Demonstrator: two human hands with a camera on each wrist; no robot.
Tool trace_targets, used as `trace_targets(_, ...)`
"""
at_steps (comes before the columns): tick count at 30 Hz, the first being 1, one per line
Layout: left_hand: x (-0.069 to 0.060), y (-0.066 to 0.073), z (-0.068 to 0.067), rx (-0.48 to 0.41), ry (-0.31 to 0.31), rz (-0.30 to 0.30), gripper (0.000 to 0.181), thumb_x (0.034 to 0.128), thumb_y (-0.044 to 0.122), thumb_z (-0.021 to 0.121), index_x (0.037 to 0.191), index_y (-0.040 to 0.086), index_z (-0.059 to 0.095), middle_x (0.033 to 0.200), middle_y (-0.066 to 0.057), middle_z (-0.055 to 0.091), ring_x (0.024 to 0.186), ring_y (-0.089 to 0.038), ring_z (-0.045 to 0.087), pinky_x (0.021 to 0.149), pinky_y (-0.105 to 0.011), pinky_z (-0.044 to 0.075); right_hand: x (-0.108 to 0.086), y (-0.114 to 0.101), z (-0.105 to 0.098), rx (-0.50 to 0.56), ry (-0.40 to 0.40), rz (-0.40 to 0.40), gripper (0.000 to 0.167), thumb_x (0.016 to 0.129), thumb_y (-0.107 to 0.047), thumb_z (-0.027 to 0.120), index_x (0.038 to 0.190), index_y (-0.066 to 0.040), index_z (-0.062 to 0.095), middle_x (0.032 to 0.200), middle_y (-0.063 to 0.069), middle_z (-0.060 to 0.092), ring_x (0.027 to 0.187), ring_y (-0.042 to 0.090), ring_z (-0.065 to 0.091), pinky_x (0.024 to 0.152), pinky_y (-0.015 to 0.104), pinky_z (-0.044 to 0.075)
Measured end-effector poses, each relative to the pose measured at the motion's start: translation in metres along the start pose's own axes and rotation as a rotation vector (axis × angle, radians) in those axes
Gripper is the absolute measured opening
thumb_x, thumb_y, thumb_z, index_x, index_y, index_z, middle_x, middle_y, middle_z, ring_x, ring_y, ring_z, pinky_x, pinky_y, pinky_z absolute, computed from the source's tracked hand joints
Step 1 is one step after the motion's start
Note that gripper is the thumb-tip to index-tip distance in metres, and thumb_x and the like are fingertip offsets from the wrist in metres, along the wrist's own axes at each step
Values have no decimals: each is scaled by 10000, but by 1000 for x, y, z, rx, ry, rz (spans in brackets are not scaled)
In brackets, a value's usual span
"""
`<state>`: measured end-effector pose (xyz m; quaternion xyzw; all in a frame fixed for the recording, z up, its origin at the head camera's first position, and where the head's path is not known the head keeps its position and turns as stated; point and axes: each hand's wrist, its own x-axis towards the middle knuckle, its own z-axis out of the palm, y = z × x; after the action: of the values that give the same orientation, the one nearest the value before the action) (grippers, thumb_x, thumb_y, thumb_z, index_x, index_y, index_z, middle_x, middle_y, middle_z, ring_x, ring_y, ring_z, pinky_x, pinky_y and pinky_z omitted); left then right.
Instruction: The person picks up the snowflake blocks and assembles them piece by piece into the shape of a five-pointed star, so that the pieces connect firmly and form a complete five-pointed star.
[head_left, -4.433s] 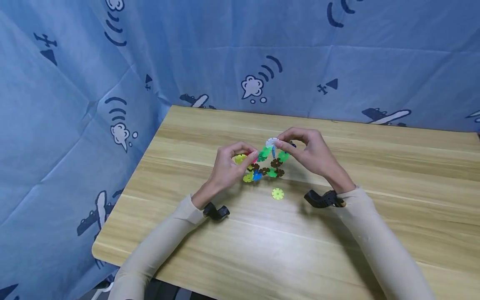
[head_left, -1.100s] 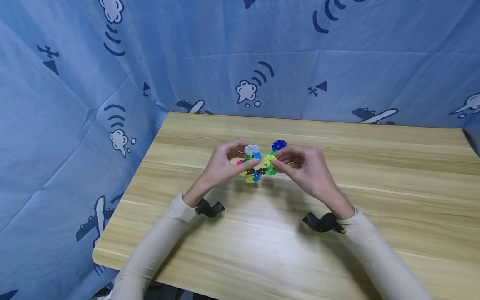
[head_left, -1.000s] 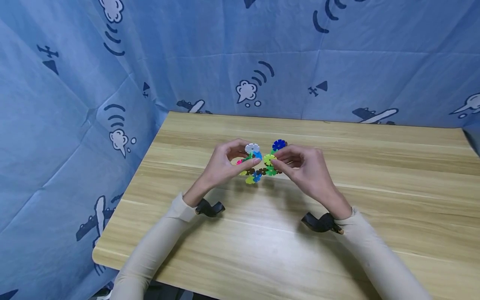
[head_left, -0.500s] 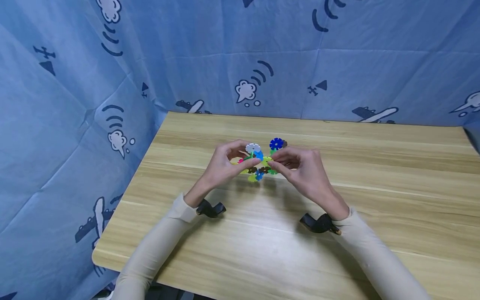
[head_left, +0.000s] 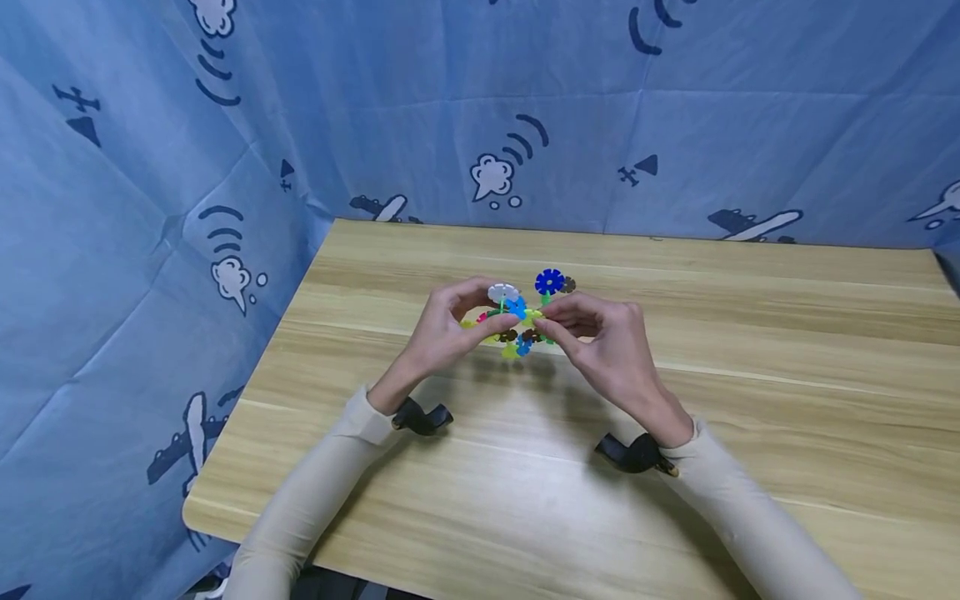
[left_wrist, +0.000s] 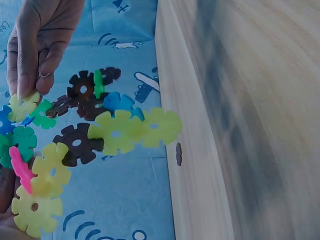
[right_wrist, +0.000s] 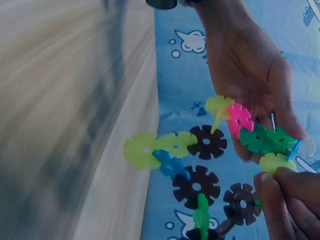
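Several notched plastic snowflake discs are linked into one chain, held above the table. My left hand [head_left: 456,323] grips its left part between thumb and fingers, near a white disc [head_left: 502,292] and a blue disc [head_left: 515,307]. Between thumb and fingertips, my right hand [head_left: 611,340] pinches a yellow disc [right_wrist: 274,162]. That disc meets the blue one's edge; whether their slots interlock, I cannot tell. Pink [right_wrist: 240,119], green [right_wrist: 259,139] and brown discs [right_wrist: 207,142] run along the chain. A dark blue disc [head_left: 549,282] sticks up at its far end.
The wooden table [head_left: 517,492] extends under both arms, its left edge beside the left sleeve. A blue patterned cloth [head_left: 420,108] hangs behind and to the left. A black camera mount is on each wrist [head_left: 422,417].
A loose yellow disc on the table 4.4 seconds ago is gone from there; my right hand now holds a yellow disc. Over the last second it has moved left, against the blue disc.
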<state>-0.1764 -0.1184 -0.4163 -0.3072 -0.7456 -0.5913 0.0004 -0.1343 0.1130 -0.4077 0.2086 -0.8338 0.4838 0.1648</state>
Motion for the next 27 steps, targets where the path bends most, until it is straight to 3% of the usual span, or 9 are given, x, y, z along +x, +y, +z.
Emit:
trace_targets(9,2,0,2,-23,8,-8,304,916,53,790,1208,15,713,1151,-155,744,1071,-222,717,1109,-392,557,0,-2,1,35,38,-3,87,885,-41,822,959,-18,784,900,137,809,751,245,798,694,96,593)
trace_targets(18,2,1,5,105,20,-22,475,846,96,873,1274,62,669,1183,-102,749,992,-201,775,1016,-370,608,0,1,3,15,47,35,119,894,-62,819,1004,-29,787,932,123,810,799,239,797,752,89,592)
trace_targets(22,3,1,6,117,40,-8,456,838,29,859,1244,38,651,1124,-128,762,909,-226,786,989,-385,621,0,2,6,11,50,17,131,879,-35,825,1001,-19,779,930,132,807,792,247,795,745,79,586)
trace_targets(27,3,0,7,125,49,-30,449,842,4,846,1238,31,636,1131,-146,759,943,-259,790,969,-353,633,-1,5,5,10,49,4,124,880,-42,826,998,-38,788,951,113,810,805,218,796,730,94,595)
